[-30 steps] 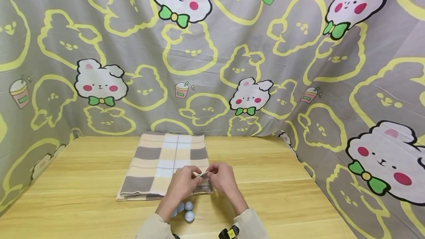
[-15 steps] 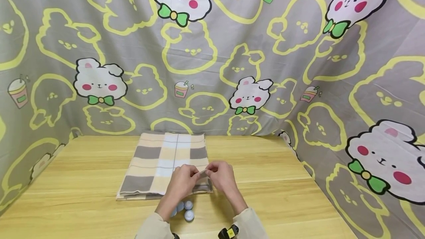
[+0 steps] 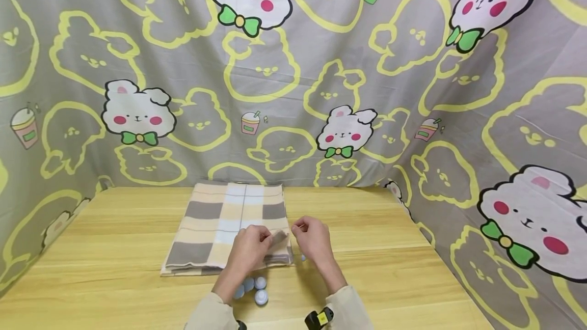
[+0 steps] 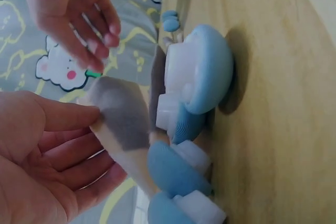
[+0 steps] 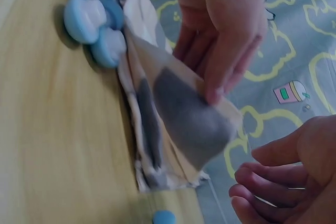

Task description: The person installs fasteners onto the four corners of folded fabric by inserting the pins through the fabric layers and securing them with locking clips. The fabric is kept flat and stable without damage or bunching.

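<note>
Left hand [image 3: 249, 246] pinching lifted corner of folded plaid cloth [image 3: 229, 220], right hand [image 3: 314, 240] free, fingers loosely bent just beside that corner, cloth lying on wood table [image 3: 390, 274], blue-and-white knobs [image 3: 261, 297] near its front edge

No readable text, no legible labels

Before me on the worktop [image 3: 390, 274], knobs [image 3: 261, 297] lie just nearer than the cloth [image 3: 215, 230], which reaches the far edge.

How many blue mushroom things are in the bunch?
4: front right one, back right one, middle one, far left one, partly behind the left arm. More may hide.
</note>
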{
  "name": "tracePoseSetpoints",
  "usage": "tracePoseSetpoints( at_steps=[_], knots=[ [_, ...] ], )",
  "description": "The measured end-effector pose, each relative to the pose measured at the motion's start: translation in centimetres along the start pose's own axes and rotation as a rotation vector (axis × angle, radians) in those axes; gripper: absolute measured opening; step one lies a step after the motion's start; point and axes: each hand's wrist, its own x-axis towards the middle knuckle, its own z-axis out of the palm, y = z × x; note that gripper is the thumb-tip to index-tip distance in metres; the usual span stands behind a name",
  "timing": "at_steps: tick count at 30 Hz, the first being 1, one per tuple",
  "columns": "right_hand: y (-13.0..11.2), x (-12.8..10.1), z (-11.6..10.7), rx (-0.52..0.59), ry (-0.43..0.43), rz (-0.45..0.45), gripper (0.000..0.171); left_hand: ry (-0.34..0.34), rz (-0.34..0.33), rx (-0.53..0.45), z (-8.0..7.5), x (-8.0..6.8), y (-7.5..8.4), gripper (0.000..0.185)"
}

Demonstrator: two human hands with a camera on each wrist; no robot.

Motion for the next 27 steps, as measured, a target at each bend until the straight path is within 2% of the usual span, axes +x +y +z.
tracePoseSetpoints(
  at_steps=[6,12,16,24,27],
  knots=[
    [1.2,0.5,-1.1,-0.065,0.008,0.038,0.008,0.029,-0.014,0.006,-0.2,0.3,-0.4,0.009],
    [2.2,0.6,-2.0,-0.137,-0.067,0.097,0.009,0.039,-0.007,0.008,-0.4,0.5,-0.6,0.010],
    [2.7,0.4,-2.0,-0.192,-0.080,0.113,0.012,0.040,0.001,0.017,-0.4,0.5,-0.7,0.010],
    [3.4,-0.2,-1.8,-0.277,-0.227,0.243,0.034,0.027,-0.007,0.018,-0.4,0.4,-0.7,0.009],
    [3.7,-0.2,-1.6,-0.283,-0.241,0.262,0.033,0.026,-0.009,0.017,-0.4,0.4,-0.7,0.009]
  ],
)
